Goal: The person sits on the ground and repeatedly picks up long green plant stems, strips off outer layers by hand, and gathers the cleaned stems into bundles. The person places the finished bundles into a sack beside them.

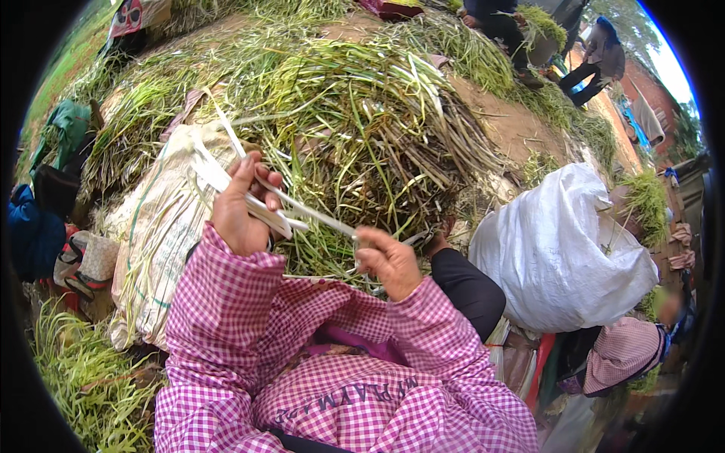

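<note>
My left hand [244,206] is raised over the heap and holds several white, peeled-looking plant stalks [215,164]. One long pale stalk [308,209] slants from the left hand down to my right hand [388,260]. The fingertips of the right hand pinch its lower end. Beneath both hands lies a large heap of cut green stalks [362,130], with browner stem ends toward the right. To the left, a woven plastic sack [175,209] carries loose pale strips on its top.
A bulging white woven sack [561,255] stands at the right. Seated close behind it is a person in a checked top [623,354]. Farther off, another person [597,62] stands near more greens. Loose green leaves [96,385] lie at lower left.
</note>
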